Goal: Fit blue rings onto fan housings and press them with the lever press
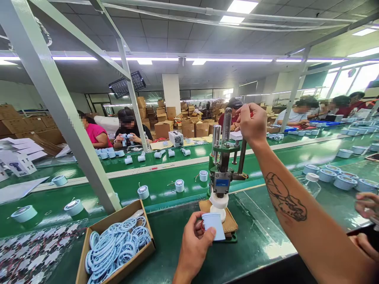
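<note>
My left hand pinches a light blue cylindrical plastic housing between thumb and fingers, and a bit of red wire shows at its left side. The housing is held in front of the base of a green hand press, slightly tilted. Raised at the upper right, my right hand is closed around the top of the press lever. A white round pressing head sits low on the press, above a piece of cardboard. The housing partly hides the white part below the head.
An open cardboard box of light blue rings stands left of my left hand. Beyond the press, a green conveyor carries several blue housings. A plastic bottle and a co-worker's hand are at the right. A metal post rises at the left.
</note>
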`<state>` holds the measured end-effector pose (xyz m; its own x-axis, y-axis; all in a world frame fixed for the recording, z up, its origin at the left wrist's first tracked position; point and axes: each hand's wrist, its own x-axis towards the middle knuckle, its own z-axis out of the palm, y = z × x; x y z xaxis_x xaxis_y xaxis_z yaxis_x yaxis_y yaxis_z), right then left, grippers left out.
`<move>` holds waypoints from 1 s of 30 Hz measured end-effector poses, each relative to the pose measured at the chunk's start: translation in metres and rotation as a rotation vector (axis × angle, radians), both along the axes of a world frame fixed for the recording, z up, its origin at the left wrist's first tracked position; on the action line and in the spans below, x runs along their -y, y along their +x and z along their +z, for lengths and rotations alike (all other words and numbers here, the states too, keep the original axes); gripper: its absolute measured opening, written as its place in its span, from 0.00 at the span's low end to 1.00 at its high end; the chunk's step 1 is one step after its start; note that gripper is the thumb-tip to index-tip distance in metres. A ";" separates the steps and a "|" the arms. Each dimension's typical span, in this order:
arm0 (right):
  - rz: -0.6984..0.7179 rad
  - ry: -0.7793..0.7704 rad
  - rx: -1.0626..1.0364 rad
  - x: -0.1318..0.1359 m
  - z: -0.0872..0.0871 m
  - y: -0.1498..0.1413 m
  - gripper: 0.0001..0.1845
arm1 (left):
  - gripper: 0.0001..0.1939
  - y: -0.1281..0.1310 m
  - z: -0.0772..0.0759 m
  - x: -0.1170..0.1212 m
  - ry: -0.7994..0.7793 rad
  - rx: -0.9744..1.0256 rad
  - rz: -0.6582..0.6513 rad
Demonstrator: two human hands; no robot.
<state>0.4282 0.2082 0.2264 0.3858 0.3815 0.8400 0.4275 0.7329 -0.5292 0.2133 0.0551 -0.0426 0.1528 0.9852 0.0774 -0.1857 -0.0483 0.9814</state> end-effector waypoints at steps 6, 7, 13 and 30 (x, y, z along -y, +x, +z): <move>-0.009 -0.013 0.003 0.002 0.001 0.000 0.16 | 0.30 -0.002 0.015 0.005 -0.257 0.524 -0.136; -0.009 -0.014 0.004 0.002 0.001 -0.001 0.16 | 0.28 -0.003 0.015 0.005 -0.335 0.652 -0.196; -0.006 -0.002 -0.005 0.000 0.000 0.000 0.17 | 0.30 -0.002 0.011 0.005 -0.432 0.739 -0.221; -0.424 0.145 0.134 0.032 -0.014 -0.013 0.09 | 0.30 0.064 -0.030 0.009 0.224 -0.469 0.064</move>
<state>0.4151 0.1765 0.2123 0.3667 0.0884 0.9261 0.7631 0.5408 -0.3538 0.2773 0.0457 -0.0729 0.1614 0.9608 0.2254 0.2815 -0.2637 0.9226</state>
